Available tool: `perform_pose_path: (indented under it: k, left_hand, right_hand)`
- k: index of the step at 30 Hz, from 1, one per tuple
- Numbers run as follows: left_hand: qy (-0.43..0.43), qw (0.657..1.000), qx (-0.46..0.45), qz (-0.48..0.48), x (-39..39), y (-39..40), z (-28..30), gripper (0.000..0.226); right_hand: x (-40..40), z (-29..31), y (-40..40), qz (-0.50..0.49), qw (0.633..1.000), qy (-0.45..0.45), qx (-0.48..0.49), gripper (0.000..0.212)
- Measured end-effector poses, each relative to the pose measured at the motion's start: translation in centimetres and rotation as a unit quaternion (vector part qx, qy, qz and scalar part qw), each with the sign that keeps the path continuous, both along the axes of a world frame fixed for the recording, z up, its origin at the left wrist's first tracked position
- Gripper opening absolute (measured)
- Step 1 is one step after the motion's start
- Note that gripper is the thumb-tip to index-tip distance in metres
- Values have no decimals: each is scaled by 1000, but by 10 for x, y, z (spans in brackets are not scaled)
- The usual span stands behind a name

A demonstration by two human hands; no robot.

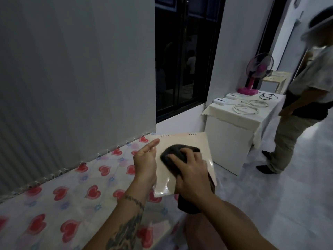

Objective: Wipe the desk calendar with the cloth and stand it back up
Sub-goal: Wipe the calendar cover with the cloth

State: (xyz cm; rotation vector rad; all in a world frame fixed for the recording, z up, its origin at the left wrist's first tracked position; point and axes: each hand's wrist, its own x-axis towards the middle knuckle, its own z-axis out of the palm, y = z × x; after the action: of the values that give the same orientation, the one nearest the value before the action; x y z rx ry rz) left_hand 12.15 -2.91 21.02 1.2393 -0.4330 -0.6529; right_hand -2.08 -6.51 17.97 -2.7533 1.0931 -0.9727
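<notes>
Here, a cream spiral-bound desk calendar (187,159) is held tilted in the air above the near right edge of a heart-print tablecloth (72,195). The left hand (145,162) supports its left edge, fingers mostly extended along it. The right hand (189,170) clenches a dark cloth (171,156), pressing it onto the calendar's glossy face. The calendar looks light, thin and fairly stiff, likely slippery under its shiny cover, so holding it by its edges or its spiral-bound far end seems safest.
</notes>
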Motion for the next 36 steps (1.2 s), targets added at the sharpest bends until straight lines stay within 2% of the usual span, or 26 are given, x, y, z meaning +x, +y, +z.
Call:
perform_pose_path:
  k: [3, 5, 11, 14, 17, 21, 24, 28, 36]
  left_hand:
    - [11, 999, 5, 31, 0, -5, -3, 50]
    - [19, 998, 1, 57, 0, -7, -6, 47]
    - [32, 993, -6, 109, -9, -18, -8, 45]
    - [47, 991, -16, 126, -17, -23, -9, 51]
    - [44, 990, -17, 135, -20, -25, -11, 53]
    - [51, 983, 2, 175, -14, -22, -19, 48]
    - [45, 980, 23, 193, -15, -17, -26, 45]
    - [53, 975, 56, 206, -11, -16, -33, 41]
    - [106, 968, 101, 205, 6, -14, -48, 40]
  right_hand:
    - [-16, -21, -3, 107, 993, 55, -2, 59]
    - [-29, -26, -18, 127, 991, 51, 10, 58]
    - [-34, 0, -71, 24, 999, 5, 27, 57]
    - [-21, 11, -78, 16, 1000, 1, 27, 59]
    - [-12, 7, -69, 77, 997, -4, 25, 59]
    - [-16, -21, -56, 193, 980, 44, -1, 58]
    - [-23, -37, -60, 220, 973, 71, 23, 59]
    - [-31, -42, -71, 198, 976, 76, 47, 54]
    - [-10, -36, -78, 63, 994, 43, 74, 58]
